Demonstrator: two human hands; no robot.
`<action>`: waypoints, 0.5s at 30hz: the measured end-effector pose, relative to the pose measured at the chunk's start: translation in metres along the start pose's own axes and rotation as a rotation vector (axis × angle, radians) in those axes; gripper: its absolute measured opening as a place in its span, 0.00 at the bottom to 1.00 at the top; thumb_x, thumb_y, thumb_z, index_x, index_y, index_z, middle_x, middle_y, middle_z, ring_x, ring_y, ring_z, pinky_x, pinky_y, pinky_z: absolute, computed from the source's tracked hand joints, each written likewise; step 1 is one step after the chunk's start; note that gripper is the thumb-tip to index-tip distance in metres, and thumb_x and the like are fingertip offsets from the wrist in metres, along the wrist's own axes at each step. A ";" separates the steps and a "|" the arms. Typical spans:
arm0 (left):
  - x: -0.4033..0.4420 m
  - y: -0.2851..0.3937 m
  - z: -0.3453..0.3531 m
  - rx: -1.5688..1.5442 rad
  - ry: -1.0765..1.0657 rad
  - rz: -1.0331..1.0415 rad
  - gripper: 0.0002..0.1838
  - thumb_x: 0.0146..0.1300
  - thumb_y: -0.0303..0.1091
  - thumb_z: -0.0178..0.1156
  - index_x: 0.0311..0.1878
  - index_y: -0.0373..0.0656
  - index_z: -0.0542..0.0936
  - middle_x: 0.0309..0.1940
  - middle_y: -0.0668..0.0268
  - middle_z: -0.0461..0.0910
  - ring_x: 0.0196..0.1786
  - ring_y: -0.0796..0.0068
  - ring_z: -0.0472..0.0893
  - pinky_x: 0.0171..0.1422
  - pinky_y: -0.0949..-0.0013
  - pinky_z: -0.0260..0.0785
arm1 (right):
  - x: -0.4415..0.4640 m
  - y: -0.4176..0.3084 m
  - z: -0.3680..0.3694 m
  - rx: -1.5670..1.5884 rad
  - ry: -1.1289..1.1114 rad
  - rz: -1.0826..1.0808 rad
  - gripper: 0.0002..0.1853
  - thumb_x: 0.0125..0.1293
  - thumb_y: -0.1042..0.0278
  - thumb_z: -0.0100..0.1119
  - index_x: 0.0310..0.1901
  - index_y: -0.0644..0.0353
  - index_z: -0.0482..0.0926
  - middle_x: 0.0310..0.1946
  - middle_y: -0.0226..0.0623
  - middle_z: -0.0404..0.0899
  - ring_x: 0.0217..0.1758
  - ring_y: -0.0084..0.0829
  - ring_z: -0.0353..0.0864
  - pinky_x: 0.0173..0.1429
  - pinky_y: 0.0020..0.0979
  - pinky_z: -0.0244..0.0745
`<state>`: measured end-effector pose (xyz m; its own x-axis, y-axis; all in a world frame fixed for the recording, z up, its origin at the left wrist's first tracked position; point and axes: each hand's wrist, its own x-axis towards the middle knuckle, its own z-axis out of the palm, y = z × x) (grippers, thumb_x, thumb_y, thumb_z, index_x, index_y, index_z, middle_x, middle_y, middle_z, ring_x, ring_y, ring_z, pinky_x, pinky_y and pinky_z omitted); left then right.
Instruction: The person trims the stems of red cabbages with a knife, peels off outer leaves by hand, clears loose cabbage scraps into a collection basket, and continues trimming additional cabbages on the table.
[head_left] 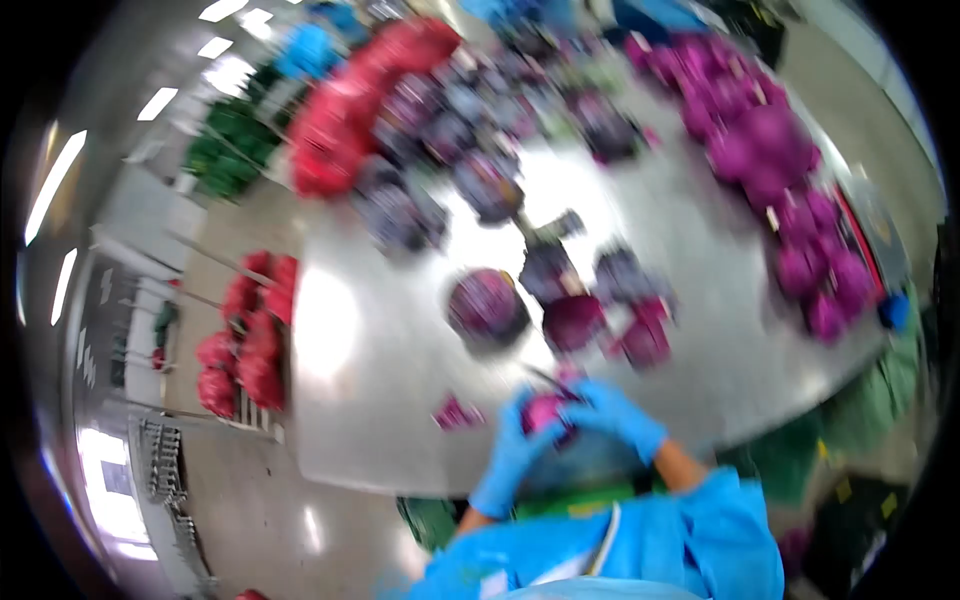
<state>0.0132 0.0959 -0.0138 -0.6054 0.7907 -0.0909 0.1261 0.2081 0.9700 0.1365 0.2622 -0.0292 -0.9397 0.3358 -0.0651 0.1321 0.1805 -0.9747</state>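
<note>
At the table's near edge, a small bright-purple red cabbage (545, 412) sits between my two blue-gloved hands. My left hand (515, 440) curls around its left side. My right hand (610, 412) is closed at its upper right, with a thin dark blade, seemingly a knife (546, 378), pointing up and left from the fingers. Motion blur hides the exact grip. Beyond them lies a whole red cabbage (487, 306) with dark outer leaves. Loose purple leaves (572, 322) are to its right, and a leaf scrap (458, 412) lies left of my hands.
The steel table (390, 400) carries a heap of untrimmed cabbages (450, 120) and a full red sack (350, 110) at the far left. Bright trimmed cabbages (765, 150) line the right edge. Red sacks (250, 340) stand on the floor at left.
</note>
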 end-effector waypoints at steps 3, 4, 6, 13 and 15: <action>0.007 -0.015 0.007 0.065 0.028 -0.089 0.49 0.49 0.51 0.75 0.67 0.31 0.64 0.59 0.47 0.70 0.61 0.57 0.73 0.67 0.59 0.66 | 0.004 0.009 -0.002 -0.021 0.039 0.045 0.26 0.64 0.50 0.62 0.58 0.59 0.76 0.50 0.54 0.79 0.53 0.46 0.81 0.58 0.39 0.74; 0.012 -0.017 0.007 0.116 0.026 -0.113 0.49 0.48 0.52 0.75 0.67 0.31 0.65 0.58 0.46 0.70 0.60 0.56 0.74 0.67 0.59 0.66 | 0.009 0.012 -0.005 0.011 0.050 0.039 0.25 0.64 0.51 0.62 0.58 0.57 0.77 0.47 0.54 0.80 0.50 0.47 0.82 0.55 0.40 0.76; 0.005 -0.016 0.008 0.270 0.036 -0.070 0.50 0.48 0.54 0.74 0.67 0.30 0.65 0.56 0.45 0.70 0.58 0.54 0.75 0.65 0.59 0.67 | 0.002 0.005 -0.006 -0.158 0.042 -0.053 0.23 0.65 0.57 0.60 0.59 0.58 0.76 0.46 0.52 0.81 0.48 0.45 0.83 0.52 0.37 0.77; 0.007 -0.024 0.006 0.224 0.016 -0.015 0.51 0.49 0.52 0.75 0.70 0.35 0.61 0.62 0.51 0.66 0.65 0.58 0.69 0.71 0.59 0.61 | -0.001 0.007 0.007 -0.372 0.115 -0.130 0.20 0.66 0.60 0.56 0.57 0.56 0.76 0.37 0.49 0.82 0.38 0.49 0.83 0.44 0.42 0.78; -0.001 -0.021 0.008 0.163 -0.032 0.030 0.50 0.48 0.50 0.76 0.69 0.37 0.61 0.63 0.53 0.65 0.66 0.59 0.68 0.72 0.59 0.60 | 0.011 0.008 -0.002 -0.556 0.049 0.055 0.20 0.67 0.57 0.54 0.56 0.57 0.76 0.35 0.48 0.81 0.35 0.48 0.81 0.43 0.43 0.76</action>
<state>0.0173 0.0956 -0.0363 -0.5741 0.8155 -0.0726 0.2709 0.2729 0.9231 0.1283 0.2690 -0.0371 -0.9125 0.3991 -0.0899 0.3398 0.6170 -0.7098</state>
